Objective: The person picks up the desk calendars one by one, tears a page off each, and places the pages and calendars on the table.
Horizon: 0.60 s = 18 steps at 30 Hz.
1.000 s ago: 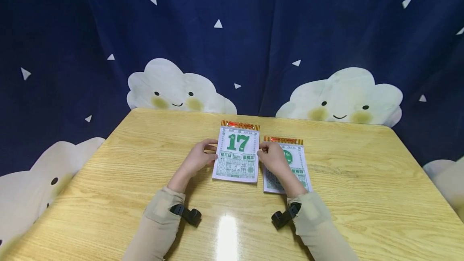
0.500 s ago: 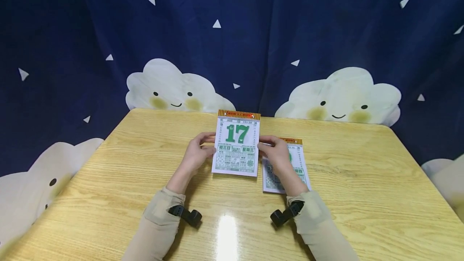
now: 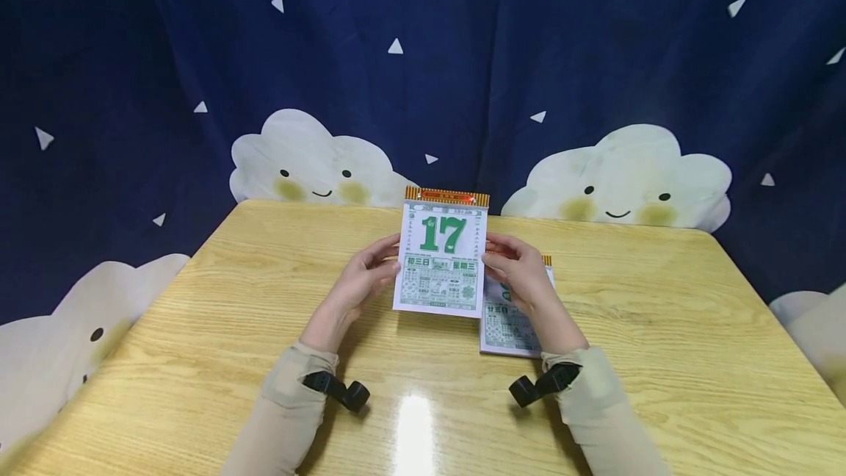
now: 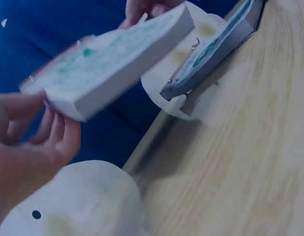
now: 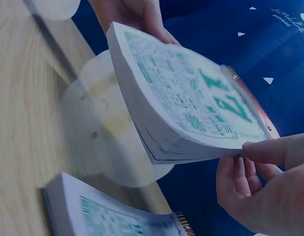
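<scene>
A thick tear-off calendar (image 3: 441, 255) with a big green 17 and a red-gold top strip is held up off the table, tilted toward the head camera. My left hand (image 3: 360, 278) pinches its left edge, thumb on the front and fingers behind. On the opposite edge, my right hand (image 3: 522, 270) grips it the same way, as the right wrist view shows with the thumb (image 5: 269, 150) on the page. Below the right hand lies a second tear-off calendar (image 3: 512, 325), partly covered by that hand and the raised one.
The wooden table (image 3: 198, 358) stretches out on both sides, with a bright light reflection near its front. Behind its far edge hangs a dark blue curtain (image 3: 449, 57) with white clouds and triangles. Each wrist wears a black strap with a camera.
Both hands have raised the 17 calendar from near the table, bringing it nearer the head camera and then slightly right. The second calendar stays in place, now more covered.
</scene>
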Motion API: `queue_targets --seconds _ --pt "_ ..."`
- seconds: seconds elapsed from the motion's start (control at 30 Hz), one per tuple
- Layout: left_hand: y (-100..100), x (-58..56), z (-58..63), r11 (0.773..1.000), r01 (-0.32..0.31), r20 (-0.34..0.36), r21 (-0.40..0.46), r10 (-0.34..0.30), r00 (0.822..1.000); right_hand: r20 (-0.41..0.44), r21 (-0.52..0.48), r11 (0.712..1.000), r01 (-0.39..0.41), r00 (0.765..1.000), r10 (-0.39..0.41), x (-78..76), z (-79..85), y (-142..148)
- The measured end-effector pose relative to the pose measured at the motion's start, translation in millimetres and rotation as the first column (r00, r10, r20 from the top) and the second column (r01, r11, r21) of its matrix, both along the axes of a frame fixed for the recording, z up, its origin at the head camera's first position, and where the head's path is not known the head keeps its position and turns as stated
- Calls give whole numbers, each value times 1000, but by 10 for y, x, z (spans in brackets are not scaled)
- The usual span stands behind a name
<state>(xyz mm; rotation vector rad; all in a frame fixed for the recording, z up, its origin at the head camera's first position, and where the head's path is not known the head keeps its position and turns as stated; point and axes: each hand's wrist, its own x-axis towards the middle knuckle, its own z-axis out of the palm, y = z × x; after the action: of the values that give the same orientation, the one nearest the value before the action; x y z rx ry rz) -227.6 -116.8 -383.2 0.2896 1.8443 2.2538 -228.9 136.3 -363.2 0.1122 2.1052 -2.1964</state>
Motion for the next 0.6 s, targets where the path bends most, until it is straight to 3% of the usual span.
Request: queue_targets --seconds 0.1,0.2,0.37,0.5,0.57,0.6 --pt "23 4 -5 987 116 -7 107 -116 993 -5 -33 999 -5 1000 5 24 51 54" --pt "55 13 9 957 211 -18 197 -211 977 -16 -54 999 -1 1000 0 44 102 88" --pt "116 16 -5 925 252 -34 286 -253 967 -61 -47 999 2 998 -5 68 142 133" --pt "152 -1 -45 917 241 -48 317 -238 970 -182 113 993 27 983 -6 102 129 149" --pt "164 -10 -64 917 237 -59 320 -231 971 -326 269 959 91 946 2 132 115 142" --pt "169 -13 -71 917 239 -66 318 -230 971 -412 354 925 141 911 18 153 111 135"
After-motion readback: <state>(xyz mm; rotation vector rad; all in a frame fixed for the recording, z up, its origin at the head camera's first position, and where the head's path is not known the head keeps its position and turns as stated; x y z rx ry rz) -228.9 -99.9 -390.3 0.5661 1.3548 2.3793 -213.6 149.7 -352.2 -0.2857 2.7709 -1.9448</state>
